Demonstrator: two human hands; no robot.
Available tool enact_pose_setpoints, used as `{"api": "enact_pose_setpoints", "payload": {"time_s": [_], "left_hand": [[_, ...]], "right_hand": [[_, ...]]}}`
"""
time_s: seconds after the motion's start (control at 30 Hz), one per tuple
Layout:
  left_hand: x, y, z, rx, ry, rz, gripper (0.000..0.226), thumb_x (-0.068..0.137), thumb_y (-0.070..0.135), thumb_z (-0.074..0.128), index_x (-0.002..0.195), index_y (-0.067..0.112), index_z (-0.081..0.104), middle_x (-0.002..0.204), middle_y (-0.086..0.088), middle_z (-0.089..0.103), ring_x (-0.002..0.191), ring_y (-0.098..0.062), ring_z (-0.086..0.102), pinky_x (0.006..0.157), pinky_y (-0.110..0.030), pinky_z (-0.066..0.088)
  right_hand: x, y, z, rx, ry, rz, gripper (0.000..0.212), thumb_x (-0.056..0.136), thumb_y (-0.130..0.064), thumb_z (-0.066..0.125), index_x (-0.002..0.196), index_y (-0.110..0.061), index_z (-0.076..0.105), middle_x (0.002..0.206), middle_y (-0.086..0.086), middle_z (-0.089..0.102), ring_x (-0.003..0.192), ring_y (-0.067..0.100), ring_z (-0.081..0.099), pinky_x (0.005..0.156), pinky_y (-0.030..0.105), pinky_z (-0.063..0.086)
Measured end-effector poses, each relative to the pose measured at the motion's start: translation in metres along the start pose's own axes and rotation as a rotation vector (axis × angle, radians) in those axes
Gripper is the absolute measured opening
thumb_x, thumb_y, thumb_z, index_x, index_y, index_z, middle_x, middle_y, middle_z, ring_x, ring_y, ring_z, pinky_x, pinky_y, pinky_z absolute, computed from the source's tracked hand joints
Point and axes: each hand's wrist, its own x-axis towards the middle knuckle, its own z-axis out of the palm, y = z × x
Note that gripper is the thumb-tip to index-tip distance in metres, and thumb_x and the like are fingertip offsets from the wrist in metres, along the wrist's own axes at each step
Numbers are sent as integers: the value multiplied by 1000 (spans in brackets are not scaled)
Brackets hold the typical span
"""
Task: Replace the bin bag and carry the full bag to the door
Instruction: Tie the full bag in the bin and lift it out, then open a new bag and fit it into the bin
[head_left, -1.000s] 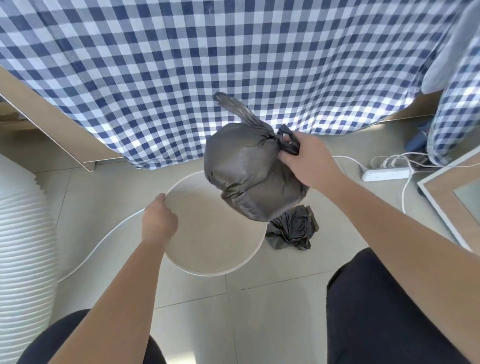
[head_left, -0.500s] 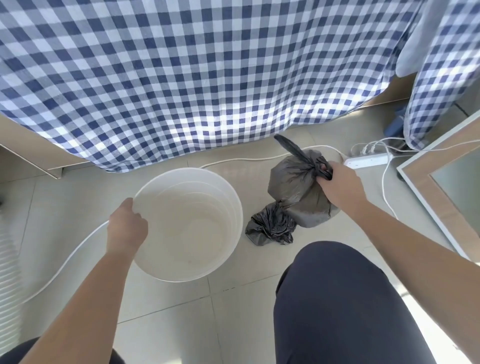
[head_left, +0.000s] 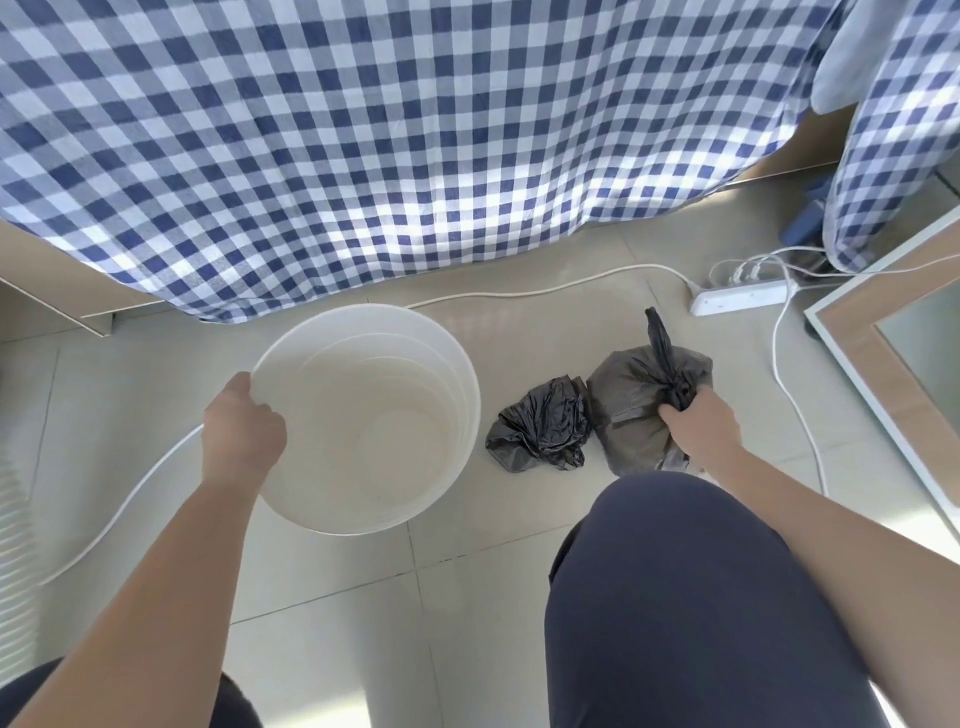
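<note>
- Bin bag, the full one (head_left: 631, 410), sits on the tiled floor (head_left: 332, 623), dark grey and knotted at the top, with one loose tail of plastic sticking up from the knot.
- Right hand (head_left: 701, 423) is on that knot, fingers curled tight around the tied neck of the bag; the bag's underside meets the tiles, just beyond the person's dark-trousered right knee (head_left: 691, 597).
- One more black bag (head_left: 540, 423) lies crumpled and flat-looking, touching the full bag's left side, between it and the bin.
- So two dark bags in all: one stuffed and tied, one scrunched.
- One white round bin (head_left: 431, 353) stands upright on the floor with no liner in it, its pale ribbed inside bare down to the bottom.
- Left hand (head_left: 241, 426) grips the bin's near-left rim, fingers folded over the edge and clamped on it.
- One white power strip (head_left: 737, 299) lies on the floor beyond the full bag, near the far right, with several white cables running off it; I can't count the plugs.
- One long white cable (head_left: 545, 288) trails along the floor behind the bin, and a white cord curves round the bin's left side.
- Blue-and-white checked cloth (head_left: 415, 130) hangs across the whole far side, its hem just above the bin's far rim.
- One wood-framed mirror (head_left: 883, 364) leans at the right edge.
</note>
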Motion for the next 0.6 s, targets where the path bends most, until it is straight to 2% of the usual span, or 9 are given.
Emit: {"api": "enact_pose_setpoints", "payload": {"time_s": [0.03,0.17,0.23,0.3,0.43,0.5,0.6], "left_hand": [[0,1,0,1,3,0,16,92,-10,47,100,1,54,93,-19,57,86,-35,51,75,-39,39],[-3,3,1,14,3,-5,18,93,-9,47,103,3,55,94,-17,56,87,-34,49,76,-39,38],[-4,3,0,23,3,1,17,93,-10,48,104,1,55,93,-17,55,86,-33,48,76,-39,38],[-4,2,-1,26,2,3,15,93,-10,48,103,0,55,91,-18,55,85,-34,49,75,-39,37],[-4,4,-1,38,-14,-7,13,93,-9,48,101,1,53,86,-16,55,83,-37,50,74,-40,38],[-5,6,-2,35,-16,-13,16,92,-11,47,102,0,53,76,-9,51,82,-35,49,74,-39,37],[-6,9,-3,28,-19,-9,19,90,-12,46,103,-1,53,71,-3,47,81,-35,49,73,-39,37]], "right_hand": [[1,2,2,-14,-26,0,47,94,-34,68,124,0,54,113,22,68,99,40,61,77,40,45],[-1,-1,-1,-101,-61,-15,61,87,-53,68,122,-5,53,106,11,64,93,34,58,78,41,47],[-4,-9,-7,-190,-34,-29,73,85,-62,65,131,-7,51,119,12,61,106,38,60,86,47,51],[-6,-23,-15,-303,18,-84,82,86,-63,63,142,-7,45,134,14,52,122,41,54,92,51,49],[-5,-59,-33,-412,78,-287,66,89,-56,62,133,-9,50,127,14,49,116,40,54,90,50,51],[-4,-86,-39,-400,-42,-374,54,92,-48,63,130,-11,54,129,14,49,114,39,58,92,48,51],[-6,-128,-39,-484,-206,-488,43,94,-37,64,130,-13,60,137,12,51,119,36,58,99,42,48]]}}
